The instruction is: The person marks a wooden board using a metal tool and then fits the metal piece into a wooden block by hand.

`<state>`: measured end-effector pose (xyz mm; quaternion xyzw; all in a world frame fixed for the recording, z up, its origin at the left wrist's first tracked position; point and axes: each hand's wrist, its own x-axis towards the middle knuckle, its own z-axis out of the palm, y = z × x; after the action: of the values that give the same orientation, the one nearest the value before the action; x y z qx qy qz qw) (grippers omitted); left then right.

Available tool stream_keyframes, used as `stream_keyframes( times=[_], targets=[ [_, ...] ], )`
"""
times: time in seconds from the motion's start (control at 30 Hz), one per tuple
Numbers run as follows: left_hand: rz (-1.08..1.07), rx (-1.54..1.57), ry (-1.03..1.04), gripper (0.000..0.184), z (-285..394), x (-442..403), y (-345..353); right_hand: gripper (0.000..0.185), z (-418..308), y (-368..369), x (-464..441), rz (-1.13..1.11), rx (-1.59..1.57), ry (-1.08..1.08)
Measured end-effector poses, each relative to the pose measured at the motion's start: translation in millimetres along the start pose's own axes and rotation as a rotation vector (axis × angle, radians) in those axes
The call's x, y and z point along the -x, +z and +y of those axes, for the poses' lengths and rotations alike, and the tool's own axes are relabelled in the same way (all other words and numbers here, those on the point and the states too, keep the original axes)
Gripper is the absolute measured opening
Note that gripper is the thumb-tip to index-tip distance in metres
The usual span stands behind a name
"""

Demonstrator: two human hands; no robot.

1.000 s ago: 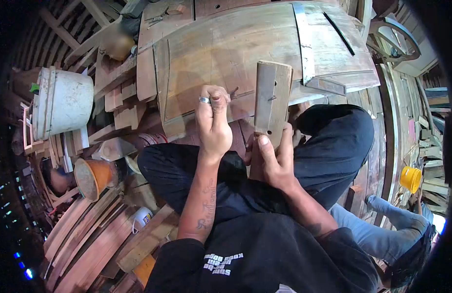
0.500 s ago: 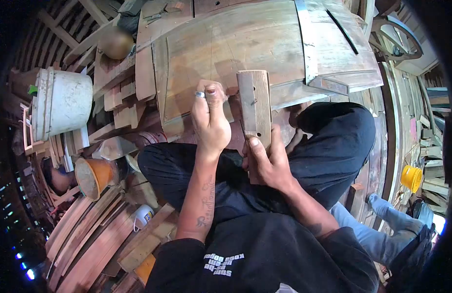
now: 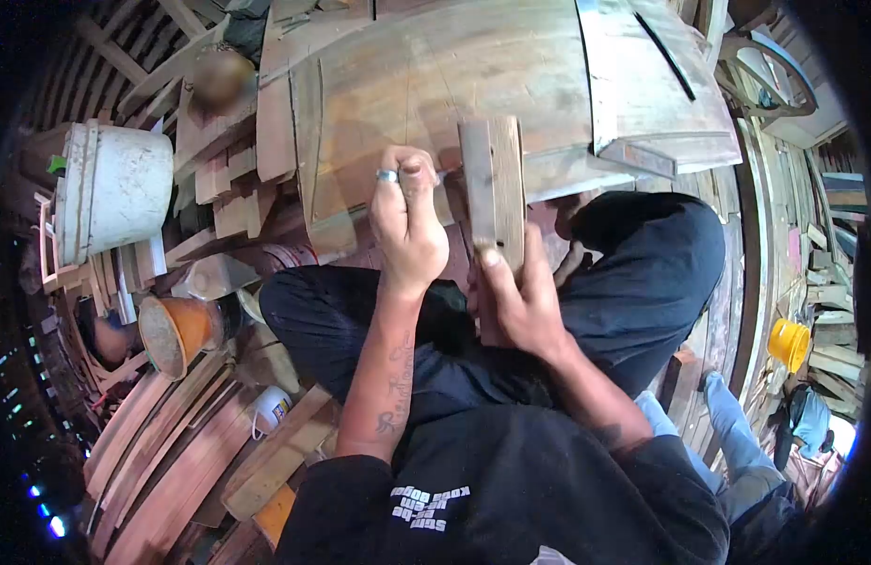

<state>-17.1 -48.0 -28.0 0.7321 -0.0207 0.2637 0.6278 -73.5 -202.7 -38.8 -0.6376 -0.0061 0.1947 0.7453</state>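
A narrow wooden block (image 3: 497,188) stands upright in front of my lap, with a darker, smoother strip along its left side. My right hand (image 3: 522,297) grips its lower end, thumb on the near face and fingers round the right edge. To its left, my left hand (image 3: 407,217) is raised with the fingers curled and the thumb pressed against them; a ring shows on one finger. Whatever that hand may hold is too small or hidden to name. It is apart from the block. Behind both hands lies a broad wooden panel (image 3: 445,85).
A metal square (image 3: 638,158) and a thin black strip (image 3: 665,56) lie on the panel. On the left are a white bucket (image 3: 120,193), an orange bucket (image 3: 186,330) and curved planks (image 3: 186,461). Another person's legs (image 3: 737,438) extend at lower right, below a yellow bucket (image 3: 790,345).
The block in my right hand has moved left, closer to my left hand, and turned so its edge shows more. My left hand stays closed. The other person's legs have shifted.
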Motion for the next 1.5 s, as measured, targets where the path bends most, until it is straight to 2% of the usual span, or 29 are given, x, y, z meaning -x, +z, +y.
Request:
stream_keyframes(
  times=[0.13, 0.3, 0.37, 0.47, 0.57, 0.67, 0.83, 0.87, 1.17, 1.23, 1.37, 1.43, 1.5],
  targets=[
    [-0.004, -0.021, -0.042, 0.035, 5, -3, -2, 0.027, 0, 6, 0, 0.031, 0.048, -0.135],
    [-0.011, -0.001, -0.048, 0.037, 5, -1, -1, 0.027, 1, -2, 3, 0.004, 0.008, 0.088],
    [-0.023, -0.021, -0.046, 0.037, 5, -4, -3, 0.027, 17, 2, -1, 0.037, 0.102, -0.170],
    [-0.004, -0.006, -0.017, 0.037, 2, -6, -2, 0.027, 16, 4, 4, 0.029, 0.030, -0.118],
    [-0.033, -0.028, -0.044, 0.038, 5, -1, -4, 0.024, -7, 4, -2, 0.013, -0.045, 0.027],
    [-0.032, -0.058, -0.032, 0.038, 8, -4, -4, 0.024, -3, 9, 3, 0.016, -0.098, -0.040],
    [-0.052, -0.038, -0.062, 0.041, 7, -2, -4, 0.025, 1, 3, -2, 0.011, -0.019, -0.004],
    [-0.054, -0.044, -0.054, 0.039, 7, -2, -4, 0.025, 11, 2, -6, 0.032, 0.001, -0.074],
    [-0.066, -0.047, -0.057, 0.037, 7, 0, -3, 0.025, 4, 5, 1, 0.022, -0.056, 0.049],
    [-0.070, -0.057, -0.042, 0.037, 8, -3, -4, 0.024, 6, 7, 0, 0.029, -0.050, -0.020],
    [-0.087, -0.096, -0.042, 0.037, 7, -2, -6, 0.027, 20, -1, 12, 0.008, -0.055, 0.005],
    [-0.101, -0.073, -0.042, 0.036, 7, -1, -6, 0.034, 7, 1, 10, 0.004, -0.012, -0.049],
    [-0.118, -0.060, -0.071, 0.035, 10, -2, -7, 0.045, 0, 4, 9, 0.103, 0.023, -0.160]
  ],
)
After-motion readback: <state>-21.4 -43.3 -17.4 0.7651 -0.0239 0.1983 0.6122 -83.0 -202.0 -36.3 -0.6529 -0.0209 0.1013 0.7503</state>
